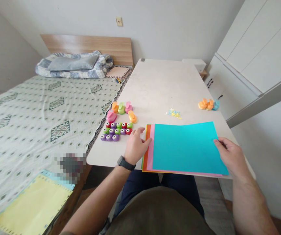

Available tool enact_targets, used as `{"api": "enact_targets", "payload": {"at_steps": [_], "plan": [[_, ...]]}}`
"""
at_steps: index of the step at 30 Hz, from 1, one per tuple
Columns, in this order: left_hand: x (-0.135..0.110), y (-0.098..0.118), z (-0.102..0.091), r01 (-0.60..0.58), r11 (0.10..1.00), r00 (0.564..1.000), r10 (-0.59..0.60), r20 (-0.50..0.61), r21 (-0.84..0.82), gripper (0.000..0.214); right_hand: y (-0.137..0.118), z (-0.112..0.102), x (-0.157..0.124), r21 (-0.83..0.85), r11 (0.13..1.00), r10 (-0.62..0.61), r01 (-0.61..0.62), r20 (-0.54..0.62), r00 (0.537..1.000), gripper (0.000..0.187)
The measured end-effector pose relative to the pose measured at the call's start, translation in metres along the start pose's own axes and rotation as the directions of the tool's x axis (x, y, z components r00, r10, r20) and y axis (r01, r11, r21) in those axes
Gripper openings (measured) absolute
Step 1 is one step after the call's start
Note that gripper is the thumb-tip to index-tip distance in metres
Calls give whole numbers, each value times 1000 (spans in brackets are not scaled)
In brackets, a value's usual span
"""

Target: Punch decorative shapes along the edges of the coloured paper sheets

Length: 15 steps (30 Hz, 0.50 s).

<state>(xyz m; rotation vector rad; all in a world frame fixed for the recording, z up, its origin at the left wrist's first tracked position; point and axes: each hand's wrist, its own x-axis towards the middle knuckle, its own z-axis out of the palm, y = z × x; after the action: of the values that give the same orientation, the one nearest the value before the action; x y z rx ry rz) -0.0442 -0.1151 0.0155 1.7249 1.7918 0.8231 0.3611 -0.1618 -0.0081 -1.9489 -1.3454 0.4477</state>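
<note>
The person's right hand [230, 155] is pinching the right edge of a blue sheet [184, 148], thumb on top, other fingertips hidden. The left hand [136, 147] is holding its fingers loosely spread, thumb apart, by the stack's left edge; whether the thumb is touching paper cannot be told. The blue sheet is lying right of centre in the lower half of the frame, its long axis running left to right, the right end tilting slightly downward. It is covering most of a pink sheet [150, 153] and an orange sheet [145, 155], which are showing as strips at left. Beyond the left hand, small punches [117, 131] are sitting in rows at centre-left. Paper bits [175, 113] are lying above the stack, too small to make out singly. At lower left, a pixelated patch is hiding part of the bed [20, 114].
</note>
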Motion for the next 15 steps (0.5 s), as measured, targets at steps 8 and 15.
{"api": "enact_targets", "payload": {"at_steps": [8, 15], "plan": [[-8, 5, 1, -11, 995, 994, 22, 111, -102, 38, -5, 1, -2, -32, 999, -20, 19, -56, 998, 42], [-8, 6, 1, -41, 988, 985, 65, 161, -147, 39, -7, 0, -3, 262, 963, 69, -59, -29, 997, 40]]}}
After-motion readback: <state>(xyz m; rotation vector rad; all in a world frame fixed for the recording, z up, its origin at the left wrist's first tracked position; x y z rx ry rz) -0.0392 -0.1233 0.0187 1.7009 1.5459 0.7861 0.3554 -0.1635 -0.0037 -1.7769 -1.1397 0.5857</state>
